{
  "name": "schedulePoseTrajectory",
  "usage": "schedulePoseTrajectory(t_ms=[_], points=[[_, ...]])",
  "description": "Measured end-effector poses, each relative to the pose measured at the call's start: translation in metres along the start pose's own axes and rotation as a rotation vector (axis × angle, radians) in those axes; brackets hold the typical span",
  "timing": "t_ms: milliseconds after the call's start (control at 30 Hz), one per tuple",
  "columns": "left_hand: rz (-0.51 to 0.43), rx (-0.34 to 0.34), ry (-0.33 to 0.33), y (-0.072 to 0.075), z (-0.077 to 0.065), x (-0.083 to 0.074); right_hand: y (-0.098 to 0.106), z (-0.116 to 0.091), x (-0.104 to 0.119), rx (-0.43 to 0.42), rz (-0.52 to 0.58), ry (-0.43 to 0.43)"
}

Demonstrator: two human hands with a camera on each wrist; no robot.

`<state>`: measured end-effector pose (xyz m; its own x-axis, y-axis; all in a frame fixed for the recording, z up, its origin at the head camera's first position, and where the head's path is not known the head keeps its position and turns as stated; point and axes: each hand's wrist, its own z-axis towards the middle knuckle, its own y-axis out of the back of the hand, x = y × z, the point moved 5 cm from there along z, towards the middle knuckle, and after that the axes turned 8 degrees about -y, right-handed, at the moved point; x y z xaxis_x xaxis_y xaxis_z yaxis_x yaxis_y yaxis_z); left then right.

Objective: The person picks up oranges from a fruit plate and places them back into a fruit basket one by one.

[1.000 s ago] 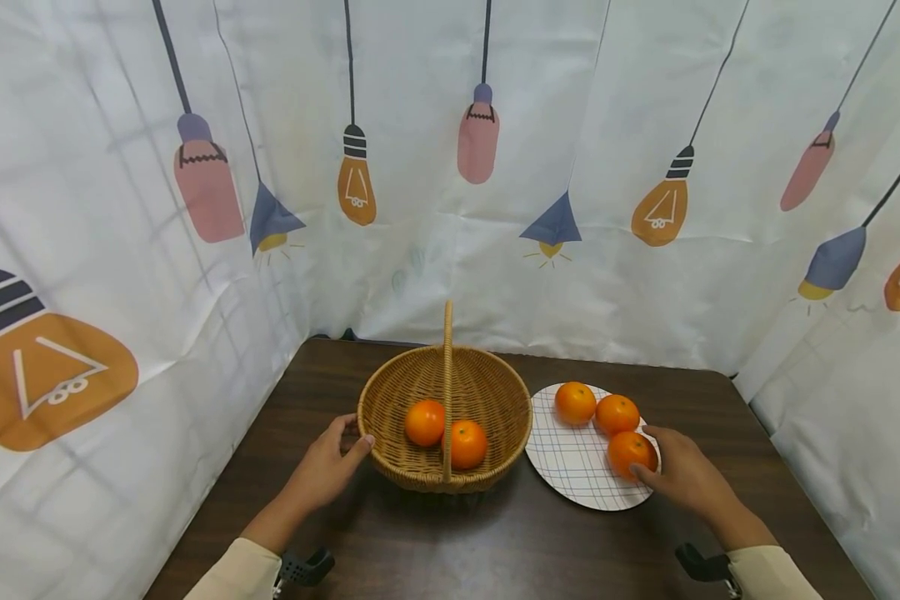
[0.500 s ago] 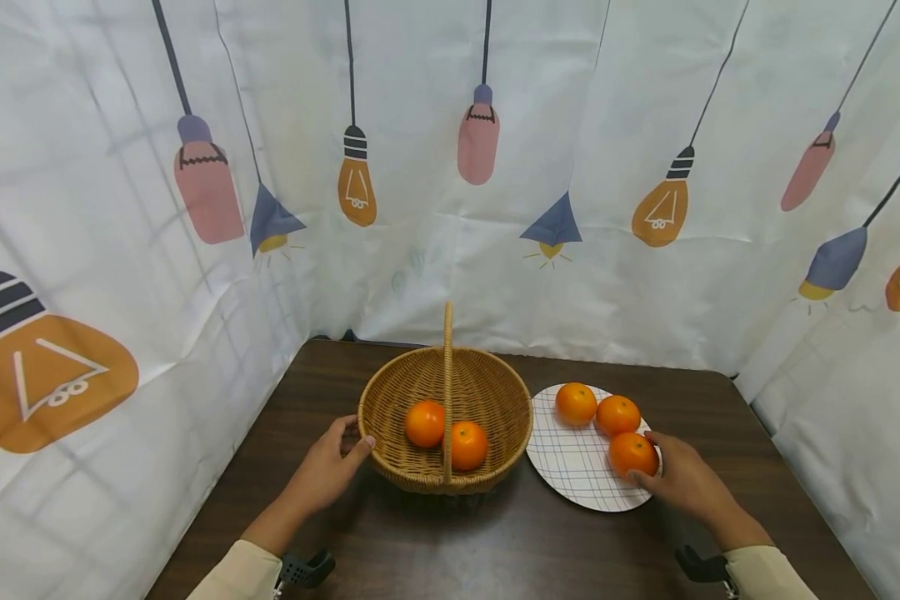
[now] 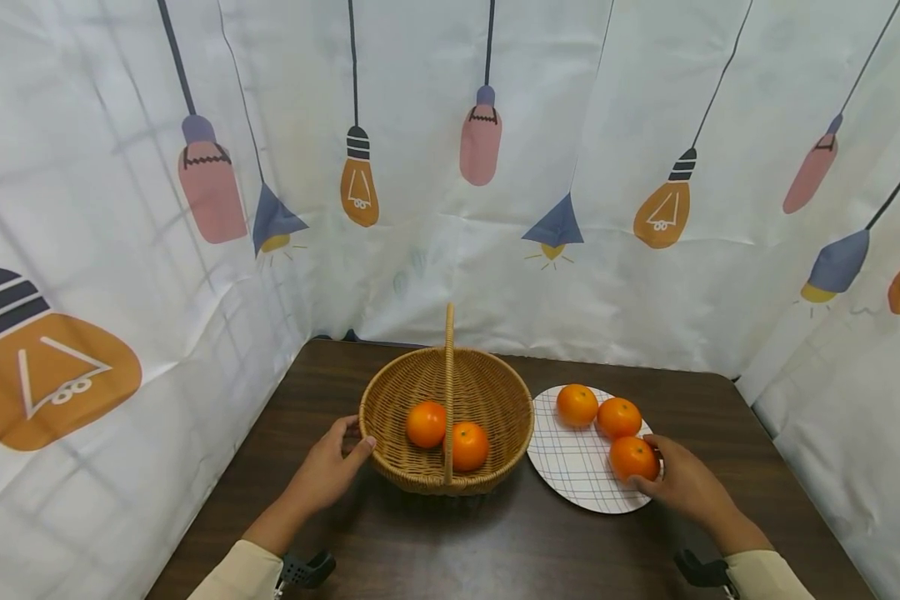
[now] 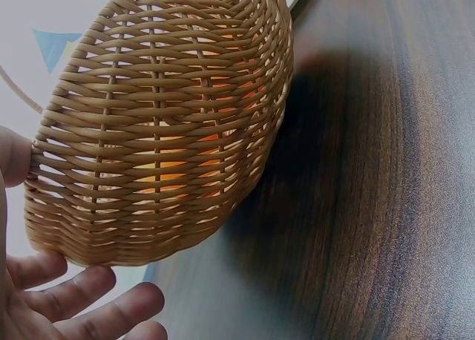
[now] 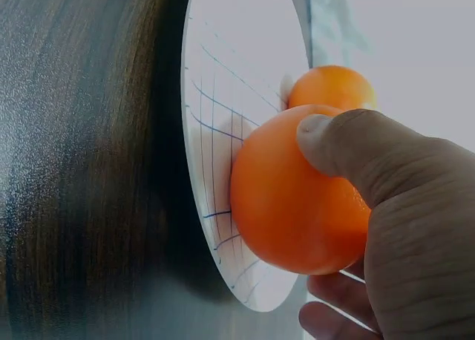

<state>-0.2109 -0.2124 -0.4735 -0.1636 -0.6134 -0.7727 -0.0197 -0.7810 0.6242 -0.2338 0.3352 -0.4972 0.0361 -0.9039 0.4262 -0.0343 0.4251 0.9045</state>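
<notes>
A round wicker basket (image 3: 495,375) with a tall handle stands on the table, holding two oranges, a left orange (image 3: 424,423) and a right orange (image 3: 470,447). At its left rim my left hand (image 3: 331,468) holds the basket between thumb and fingers; the left wrist view shows the fingertips (image 4: 89,282) along the wicker. To the right, a white plate (image 3: 570,467) with a grid pattern carries three oranges. My right hand (image 3: 682,483) grips the nearest orange (image 5: 289,199), thumb on one side and fingers partly hidden behind it. That orange sits at the plate's right side.
On the plate, two more oranges, a back-left one (image 3: 576,406) and a middle one (image 3: 618,417), lie behind the gripped orange. The plate sits close beside the basket. A white curtain (image 3: 420,275) printed with lamps surrounds the dark wooden table (image 3: 465,550).
Both hands keep nearly the same places. The right thumb and fingers have shifted slightly around the nearest orange. The basket and plate show no clear movement.
</notes>
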Motion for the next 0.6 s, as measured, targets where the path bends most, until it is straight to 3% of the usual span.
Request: schedulePoseTrajectory(t_ms=[300,600], points=[[-0.017,0.005,-0.010,0.000,-0.002,-0.003,0.003,-0.006,0.010,0.001,0.043,0.018],[-0.002,0.007,0.008,-0.001,0.000,0.001,0.018,-0.002,0.037,-0.030,0.064,0.064]])
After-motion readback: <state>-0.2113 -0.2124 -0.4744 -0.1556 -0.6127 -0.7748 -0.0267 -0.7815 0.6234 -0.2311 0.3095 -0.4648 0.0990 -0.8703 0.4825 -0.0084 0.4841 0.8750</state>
